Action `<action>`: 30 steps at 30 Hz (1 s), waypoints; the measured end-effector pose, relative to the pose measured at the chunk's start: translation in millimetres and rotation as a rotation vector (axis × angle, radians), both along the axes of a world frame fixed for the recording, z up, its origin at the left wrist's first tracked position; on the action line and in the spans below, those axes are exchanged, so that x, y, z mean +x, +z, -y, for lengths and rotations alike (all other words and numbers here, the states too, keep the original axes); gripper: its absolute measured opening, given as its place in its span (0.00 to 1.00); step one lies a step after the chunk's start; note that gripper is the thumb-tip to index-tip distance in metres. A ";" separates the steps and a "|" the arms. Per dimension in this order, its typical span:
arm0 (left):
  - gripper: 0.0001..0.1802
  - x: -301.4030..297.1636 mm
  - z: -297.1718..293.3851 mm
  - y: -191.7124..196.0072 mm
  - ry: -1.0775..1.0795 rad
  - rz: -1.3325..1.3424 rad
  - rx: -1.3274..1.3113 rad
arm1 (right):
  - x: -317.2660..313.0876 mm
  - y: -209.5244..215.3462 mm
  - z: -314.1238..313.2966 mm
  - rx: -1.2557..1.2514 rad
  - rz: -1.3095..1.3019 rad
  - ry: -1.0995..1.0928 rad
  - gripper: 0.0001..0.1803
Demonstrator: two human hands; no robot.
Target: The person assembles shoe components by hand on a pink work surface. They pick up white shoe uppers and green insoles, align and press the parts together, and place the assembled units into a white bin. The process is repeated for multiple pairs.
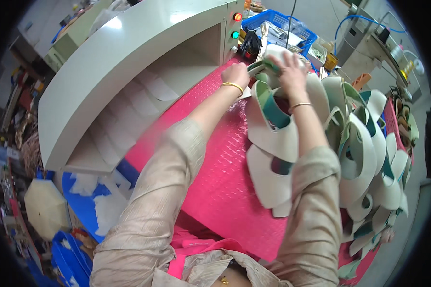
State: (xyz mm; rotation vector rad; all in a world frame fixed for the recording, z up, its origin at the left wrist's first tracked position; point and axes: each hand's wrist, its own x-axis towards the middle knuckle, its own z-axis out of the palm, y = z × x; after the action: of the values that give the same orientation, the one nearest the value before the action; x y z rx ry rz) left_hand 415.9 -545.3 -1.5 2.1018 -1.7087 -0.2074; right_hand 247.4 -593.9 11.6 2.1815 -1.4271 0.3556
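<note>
My left hand (235, 75) and my right hand (288, 71) reach to the far end of a pink textured work surface (215, 177). Together they grip a cream and teal shoe upper piece (262, 67) at the top of a row. More cream and teal shoe uppers (270, 138) lie overlapped in a line along the pink surface under my right forearm. A larger heap of the same uppers (368, 153) spreads to the right. Both wrists wear a thin gold bangle.
A beige machine housing (129, 52) with a tunnel opening stands at the left, cream cut pieces (129, 119) lying inside it. Red and green lamps (235, 25) sit on its end panel. A blue crate (282, 24) is behind. Blue bins with white scraps (91, 201) are lower left.
</note>
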 end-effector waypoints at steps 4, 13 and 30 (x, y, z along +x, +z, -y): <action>0.10 10.7 -46.3 10.9 -0.134 0.064 -0.079 | -41.8 15.8 7.0 0.201 0.121 -0.195 0.31; 0.14 50.5 -107.6 -24.2 -0.186 -0.302 0.013 | -70.4 59.9 -8.8 -0.093 0.476 0.036 0.39; 0.10 102.3 -225.2 41.8 -0.390 -0.511 -0.181 | 13.7 12.3 -53.8 0.432 0.341 -0.404 0.32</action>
State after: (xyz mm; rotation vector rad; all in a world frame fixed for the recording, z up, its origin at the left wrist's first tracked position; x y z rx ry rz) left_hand 518.2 -320.1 40.3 1.4105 -1.7140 -0.6205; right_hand 261.1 -540.1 24.0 2.1391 -2.2647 0.3006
